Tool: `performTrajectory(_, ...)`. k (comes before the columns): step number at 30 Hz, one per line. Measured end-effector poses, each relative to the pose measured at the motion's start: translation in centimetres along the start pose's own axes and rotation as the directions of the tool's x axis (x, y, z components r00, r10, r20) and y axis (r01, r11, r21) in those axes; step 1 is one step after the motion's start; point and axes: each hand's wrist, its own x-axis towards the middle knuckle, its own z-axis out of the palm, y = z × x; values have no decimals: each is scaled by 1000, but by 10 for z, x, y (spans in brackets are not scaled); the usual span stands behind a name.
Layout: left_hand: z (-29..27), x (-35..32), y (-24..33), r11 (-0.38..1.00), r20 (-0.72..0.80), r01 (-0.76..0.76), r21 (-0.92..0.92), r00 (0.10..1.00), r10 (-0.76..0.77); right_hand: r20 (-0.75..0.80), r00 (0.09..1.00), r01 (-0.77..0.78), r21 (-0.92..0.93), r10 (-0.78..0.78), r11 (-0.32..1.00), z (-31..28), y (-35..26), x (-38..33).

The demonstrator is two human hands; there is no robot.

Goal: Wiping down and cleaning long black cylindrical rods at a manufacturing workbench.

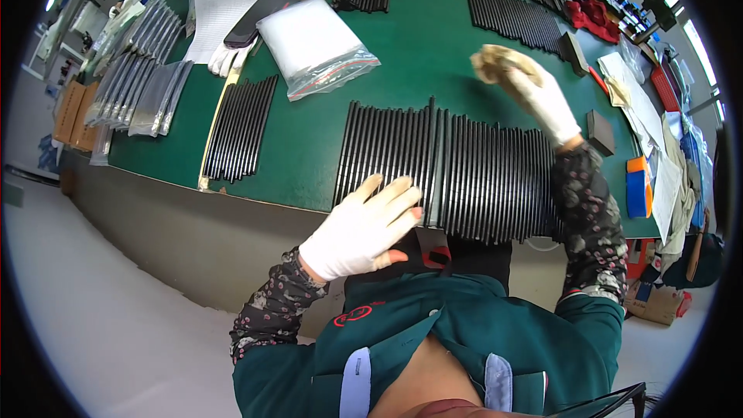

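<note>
Two side-by-side rows of slim black rods (495, 178) lie on the green table (418, 39) at its near edge, with a narrow gap between them. One rod (432, 131) sticks out farther than its neighbours. My left hand (364, 228), in a white glove with some fingertips bare, rests spread on the near ends of the left row. Above the far side of the right row, my white-gloved right hand (534, 97) is raised, its fingers closed round what looks like a crumpled tan cloth (503, 64). The cloth and fingers are hard to tell apart.
More black rods (241, 130) lie at left, others (515, 19) at the far right. A clear bag with white contents (313, 42), a dark phone (259, 19) and bagged rods (159, 97) are on the left. A dark block (600, 131) and tape rolls (638, 187) stand right.
</note>
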Motion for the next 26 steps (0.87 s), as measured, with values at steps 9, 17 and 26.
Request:
performTrajectory(9,28,21,3,996,136,69,53,988,-75,236,969,-77,35,67,996,93,12,12)
performTrajectory(17,31,26,17,989,328,34,-144,944,15,570,747,558,-261,-341,787,111,-35,-13)
performTrajectory(26,29,33,18,989,204,-16,-147,978,46,585,805,574,-728,-96,376,92,18,24)
